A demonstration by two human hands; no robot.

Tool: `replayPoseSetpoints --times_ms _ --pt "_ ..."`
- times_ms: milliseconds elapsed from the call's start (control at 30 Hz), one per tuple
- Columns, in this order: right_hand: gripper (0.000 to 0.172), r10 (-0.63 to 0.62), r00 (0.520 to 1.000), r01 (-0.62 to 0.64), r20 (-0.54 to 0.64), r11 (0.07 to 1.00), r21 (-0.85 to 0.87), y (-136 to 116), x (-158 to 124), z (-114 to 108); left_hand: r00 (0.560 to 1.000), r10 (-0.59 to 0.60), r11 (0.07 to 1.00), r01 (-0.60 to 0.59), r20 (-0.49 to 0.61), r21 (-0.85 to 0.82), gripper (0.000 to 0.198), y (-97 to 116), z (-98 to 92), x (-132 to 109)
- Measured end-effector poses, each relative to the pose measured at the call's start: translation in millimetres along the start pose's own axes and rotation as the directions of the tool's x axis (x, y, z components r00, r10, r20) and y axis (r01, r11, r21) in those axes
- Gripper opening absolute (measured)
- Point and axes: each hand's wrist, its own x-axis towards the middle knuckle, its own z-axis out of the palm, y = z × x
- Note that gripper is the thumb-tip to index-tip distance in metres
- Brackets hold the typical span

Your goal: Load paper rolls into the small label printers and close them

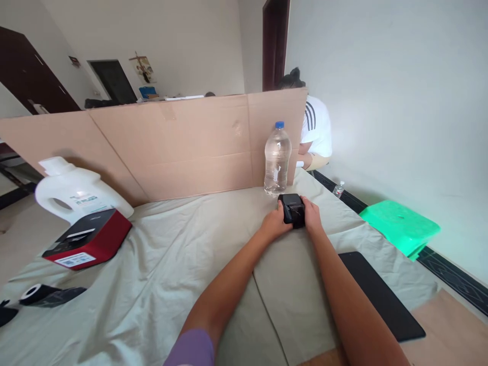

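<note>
A small black boxy device (293, 207) sits on the cloth-covered table (183, 264), just in front of a clear plastic water bottle with a blue cap (277, 158). My left hand (275, 222) grips the device's left side with the thumb on top. My right hand (311, 215) is wrapped round its right side. Both arms stretch far forward across the table.
A cardboard screen (171, 147) stands across the back of the table. At the left are a white jug (72, 190), a red and black box (89, 239) and a black tape roll (36, 295). A black pad (381, 295) lies right. A green stool (400, 226) and a seated person (314, 132) are beyond.
</note>
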Motion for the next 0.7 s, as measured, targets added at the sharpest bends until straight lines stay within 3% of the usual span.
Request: replayPoseSetpoints --times_ms 233,367,467,533,567,600,633,667,700 --pt "0.053 -0.025 1.000 0.025 0.010 1.000 -0.013 13.7 2.2 0.6 0.988 -0.147 0.979 0.140 0.038 0.149 0.108 7.8 4.7 -10.0" --pt "0.056 -0.219 0.969 0.189 -0.114 0.954 -0.231 -5.3 -5.9 0.0 0.991 -0.130 0.991 0.129 0.033 0.048 0.097 -6.5 -22.3 -32.2" --pt "0.049 -0.463 0.882 0.421 -0.086 0.857 -0.296 -42.5 -27.8 11.7 0.979 -0.154 0.988 0.151 -0.131 -0.033 0.071 -44.3 -81.0 -68.3" --pt "0.043 -0.576 0.817 0.559 0.006 0.790 -0.251 -72.2 -54.7 36.4 0.936 -0.190 0.982 0.187 -0.296 -0.038 0.058 -79.8 -141.9 -107.3" --pt "0.040 -0.607 0.792 0.606 0.068 0.767 -0.210 -85.9 -72.0 55.7 0.892 -0.219 0.974 0.225 -0.395 -0.031 0.053 -99.2 -176.8 -131.5" --pt "0.039 -0.618 0.773 0.635 0.143 0.756 -0.160 -97.8 -91.4 80.1 0.836 -0.232 0.965 0.261 -0.498 -0.012 0.049 -118.9 -212.9 -158.3" --pt "0.038 -0.616 0.754 0.647 0.226 0.756 -0.099 -107.3 -112.8 109.5 0.738 -0.241 0.948 0.318 -0.630 0.011 0.044 -138.7 -248.5 -187.1" --pt "0.038 -0.605 0.731 0.645 0.315 0.764 -0.029 -114.3 -135.5 143.5 0.612 -0.251 0.916 0.402 -0.750 0.021 0.041 -158.3 -282.1 -216.7" --pt "0.039 -0.586 0.705 0.623 0.400 0.781 0.045 -118.8 -159.1 181.5 0.523 -0.268 0.887 0.461 -0.809 0.004 0.043 -177.5 -312.4 -246.1"
